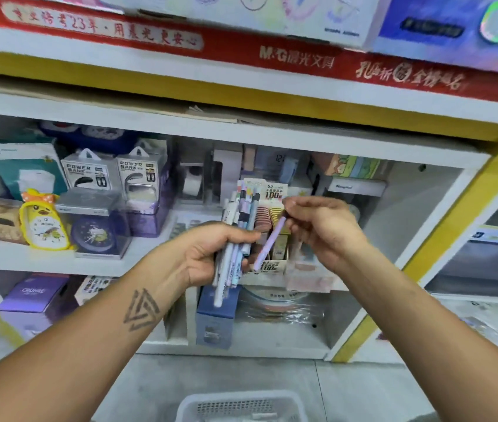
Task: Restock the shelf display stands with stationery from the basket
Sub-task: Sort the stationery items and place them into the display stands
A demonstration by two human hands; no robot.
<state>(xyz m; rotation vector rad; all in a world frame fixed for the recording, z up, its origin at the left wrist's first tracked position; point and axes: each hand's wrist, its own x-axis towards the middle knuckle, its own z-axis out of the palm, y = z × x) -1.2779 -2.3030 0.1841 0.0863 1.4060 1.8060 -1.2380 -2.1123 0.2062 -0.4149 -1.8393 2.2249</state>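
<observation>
My left hand (211,252) grips a bundle of several pens (235,239), pale blue, white and lilac, held nearly upright in front of the shelf. My right hand (320,226) pinches one lilac pen (269,243) by its upper end; the pen slants down to the left, close beside the bundle. Behind both hands a cardboard display stand (273,196) with red price print holds small refill packs on the middle shelf. The white plastic basket (241,405) sits on the floor at the bottom edge, and only its far rim shows.
Left on the shelf stand a yellow duck clock (44,223), a purple clock (95,236) and power bank boxes (89,173). Below lie a purple box (33,296) and a blue box (215,318). A yellow post (442,245) borders the shelf on the right.
</observation>
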